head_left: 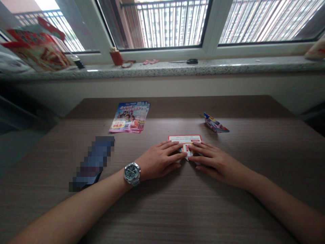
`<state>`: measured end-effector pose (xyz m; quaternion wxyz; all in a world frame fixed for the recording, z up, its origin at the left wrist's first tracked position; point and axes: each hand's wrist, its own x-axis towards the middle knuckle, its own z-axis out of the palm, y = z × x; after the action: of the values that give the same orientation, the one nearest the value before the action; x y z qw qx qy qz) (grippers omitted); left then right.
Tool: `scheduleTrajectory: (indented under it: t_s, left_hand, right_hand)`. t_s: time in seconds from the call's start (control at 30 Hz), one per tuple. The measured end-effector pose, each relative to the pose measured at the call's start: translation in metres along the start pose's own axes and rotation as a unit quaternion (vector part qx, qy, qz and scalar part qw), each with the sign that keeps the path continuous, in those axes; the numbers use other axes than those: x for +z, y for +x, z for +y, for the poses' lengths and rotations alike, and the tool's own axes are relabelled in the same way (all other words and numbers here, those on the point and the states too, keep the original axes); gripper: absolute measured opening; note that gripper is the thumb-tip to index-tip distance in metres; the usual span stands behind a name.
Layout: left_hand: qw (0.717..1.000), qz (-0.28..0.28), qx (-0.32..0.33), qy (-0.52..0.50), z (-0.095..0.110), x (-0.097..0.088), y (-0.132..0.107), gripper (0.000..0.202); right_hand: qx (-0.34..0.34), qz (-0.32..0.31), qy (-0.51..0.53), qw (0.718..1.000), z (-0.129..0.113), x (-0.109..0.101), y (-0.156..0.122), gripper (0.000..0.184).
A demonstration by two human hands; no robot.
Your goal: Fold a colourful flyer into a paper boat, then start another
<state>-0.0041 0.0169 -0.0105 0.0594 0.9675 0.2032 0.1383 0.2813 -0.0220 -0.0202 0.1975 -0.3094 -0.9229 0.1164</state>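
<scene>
A partly folded paper flyer [185, 138], white with a red border, lies flat on the wooden table [162, 210]. Its near side comes to a point between my hands. My left hand [162, 158], with a metal watch [132, 172] on the wrist, rests on the flyer's left part with fingers stretched out. From the other side my right hand [215, 161] presses on the right part, fingers also stretched and slightly spread. The two sets of fingertips nearly meet over the fold. Some of the flyer is hidden beneath the fingers.
Left of centre lies a stack of colourful flyers [130, 117]. A folded paper piece [215, 124] stands at the back right. A blurred-out dark phone-like object [93, 162] is near my left forearm. Scissors [192, 61] and a red food bag [42, 49] sit on the windowsill [228, 67].
</scene>
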Motion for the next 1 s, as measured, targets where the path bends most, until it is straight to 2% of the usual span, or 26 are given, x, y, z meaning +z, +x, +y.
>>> scheduleTrajectory:
  t_s: [0.4,0.73,1.0]
  left_hand:
    - [1.0,-0.023,-0.009,0.009,0.0029,-0.0012,0.0006,0.043]
    - [0.999,-0.048,-0.004,0.014,0.0026,-0.002,0.001,0.049]
    - [0.997,-0.078,-0.008,0.02,0.0032,-0.0029,0.0013,0.052]
  right_hand:
    - [-0.014,-0.013,-0.023,1.0,-0.0004,-0.0031,-0.0006,0.037]
    - [-0.002,-0.004,-0.022,1.0,-0.0016,-0.0024,-0.0008,0.044]
    - [-0.024,-0.005,-0.045,0.999,-0.0024,-0.0028,-0.0012,0.037]
